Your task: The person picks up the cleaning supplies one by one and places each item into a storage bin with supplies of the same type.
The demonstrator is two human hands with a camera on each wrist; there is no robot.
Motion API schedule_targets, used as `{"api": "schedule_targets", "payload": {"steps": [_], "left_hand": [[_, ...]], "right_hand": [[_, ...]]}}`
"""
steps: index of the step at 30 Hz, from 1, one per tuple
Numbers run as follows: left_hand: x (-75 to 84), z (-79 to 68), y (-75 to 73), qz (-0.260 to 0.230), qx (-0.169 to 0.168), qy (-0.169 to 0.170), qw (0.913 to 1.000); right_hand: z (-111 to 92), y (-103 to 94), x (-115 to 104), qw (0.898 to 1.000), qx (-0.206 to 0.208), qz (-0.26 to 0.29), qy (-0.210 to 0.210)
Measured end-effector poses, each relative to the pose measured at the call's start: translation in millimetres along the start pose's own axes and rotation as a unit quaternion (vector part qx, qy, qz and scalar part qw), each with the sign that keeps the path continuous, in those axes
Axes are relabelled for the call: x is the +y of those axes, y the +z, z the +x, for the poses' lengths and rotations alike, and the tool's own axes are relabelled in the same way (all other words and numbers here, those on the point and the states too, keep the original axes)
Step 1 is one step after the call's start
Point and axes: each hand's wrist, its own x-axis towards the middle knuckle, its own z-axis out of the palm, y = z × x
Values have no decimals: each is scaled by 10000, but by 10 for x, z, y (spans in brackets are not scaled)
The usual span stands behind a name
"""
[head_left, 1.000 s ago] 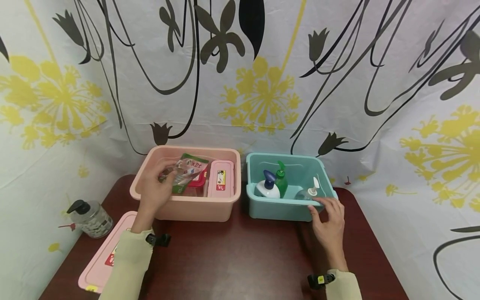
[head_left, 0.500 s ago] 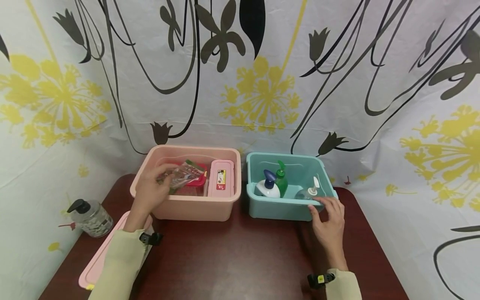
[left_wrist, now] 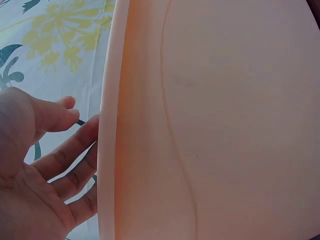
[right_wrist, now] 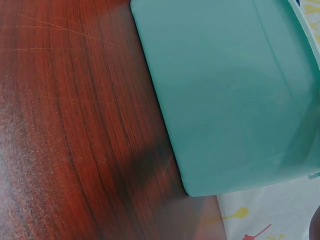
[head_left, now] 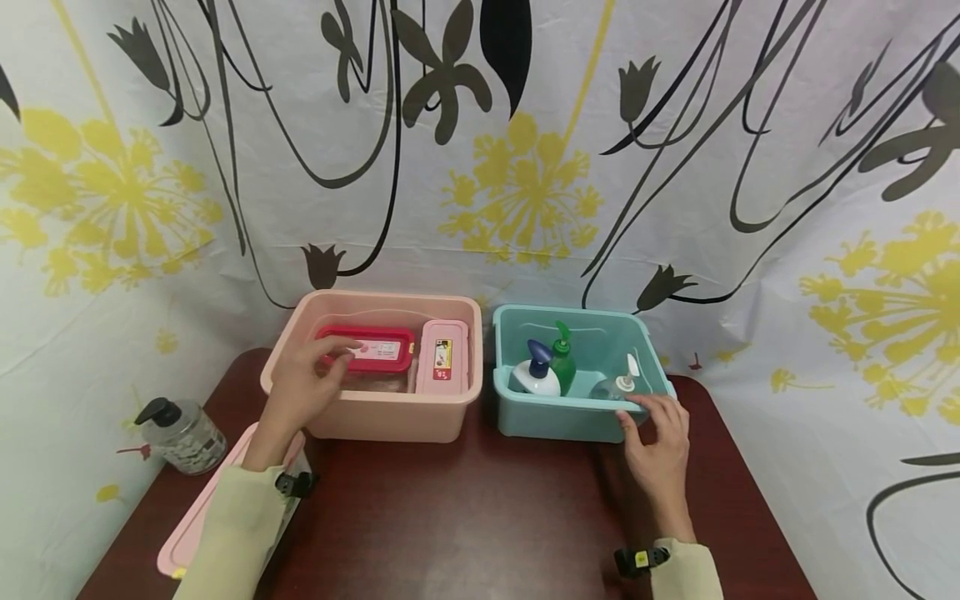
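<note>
My left hand point(head_left: 311, 379) hovers over the left part of the pink bin point(head_left: 390, 417), thumb and fingers apart and nothing between them. In the left wrist view, the fingers of that hand point(left_wrist: 45, 165) are loosely bent beside the bin's rim point(left_wrist: 107, 150). Under the fingertips lies a box with a red lid point(head_left: 378, 350); a box with a pink lid point(head_left: 442, 358) stands to its right. My right hand point(head_left: 660, 442) rests at the front right corner of the teal bin point(head_left: 558, 422), fingertips at the rim. The right wrist view shows mostly that bin's wall point(right_wrist: 225, 100).
Inside the teal bin are a white pump bottle with a blue top point(head_left: 536, 375), a green pump bottle point(head_left: 562, 362) and a clear one with a white pump point(head_left: 618, 383). A clear black-pump bottle point(head_left: 183, 437) and a pink-lidded container point(head_left: 202, 517) stand on the left of the table.
My left hand has drawn slightly left and let go of the green and pink plastic packet, which is out of sight now. The red lid shows uncovered. My right hand has not moved.
</note>
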Motion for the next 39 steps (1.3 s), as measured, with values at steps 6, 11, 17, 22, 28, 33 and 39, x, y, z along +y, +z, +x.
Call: {"api": "schedule_targets", "payload": {"steps": [6,11,17,22,28,33,39], "left_hand": [[-1,-46,1,-41,-190,235,9995],[14,-109,-10,-76,-461,293,9985],[22,-179,-25,-71,-661,468,9967],[12,-228,-34,152,-635,819,9945],[20,-341,-57,290,-440,718,9960],[22,-440,-85,163,-84,726,9972],[44,-554,-123,231,233,778,9964]], "right_hand": [[-8,2,5,10000,-49,-32,76],[-15,7,13,9999,-43,-28,87],[-9,7,28,10000,-7,-16,64],[-8,8,29,10000,0,0,40],[-4,14,39,10000,18,29,12],[-3,15,43,10000,36,28,6],[-1,13,44,10000,65,30,-16]]}}
